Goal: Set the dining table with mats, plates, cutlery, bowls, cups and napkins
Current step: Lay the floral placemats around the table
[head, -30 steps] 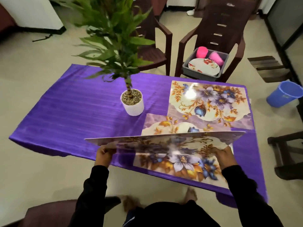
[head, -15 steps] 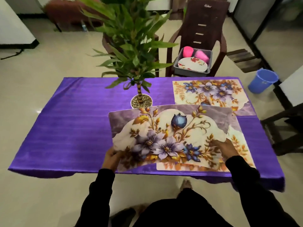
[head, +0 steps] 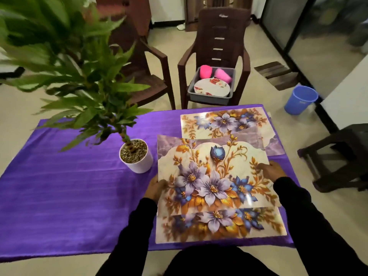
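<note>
I hold a floral mat point(head: 211, 172) by its two short sides above the table's right half. My left hand point(head: 156, 187) grips its left edge and my right hand point(head: 271, 172) grips its right edge. Beneath it a second floral mat point(head: 221, 226) lies flat at the near edge of the purple tablecloth point(head: 69, 186). A third floral mat point(head: 225, 122) lies at the far right of the table. On a brown chair point(head: 219, 48) behind the table, a grey tub point(head: 211, 95) holds a flowered plate point(head: 211, 88) and two pink cups point(head: 216, 73).
A potted plant in a white pot point(head: 137, 156) stands mid-table, its leaves spreading over the left half. A second brown chair point(head: 139, 62) is behind it. A blue bucket point(head: 300, 99) and a dark stool point(head: 338, 156) stand on the floor at right.
The held mat went from nearly edge-on to facing me, and now sits over the near mat on the right. The view shifted left and back.
</note>
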